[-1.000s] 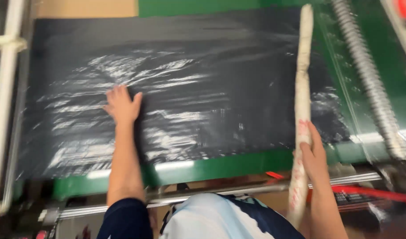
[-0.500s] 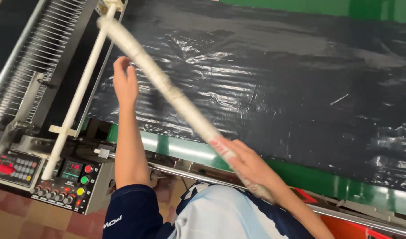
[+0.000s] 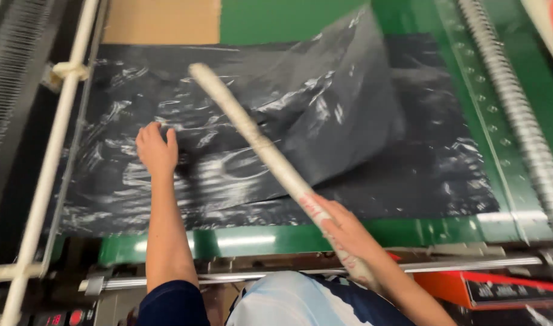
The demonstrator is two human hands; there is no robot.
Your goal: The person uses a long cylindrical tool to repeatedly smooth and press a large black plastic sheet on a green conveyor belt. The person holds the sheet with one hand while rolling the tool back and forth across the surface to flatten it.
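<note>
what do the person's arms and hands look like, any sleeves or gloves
Both hands are bare, no gloves: left hand, right hand. The forearms are uncovered. A short dark navy sleeve shows on the left upper arm, over a pale blue and navy shirt.

The near end of the cardboard tube disappears inside the right hand and behind the forearm, so where it stops cannot be told. Under that tube, part of the black plastic sheet is hidden, and the lifted fold right of the tube is motion-blurred. The left hand covers the plastic beneath its palm.
</note>
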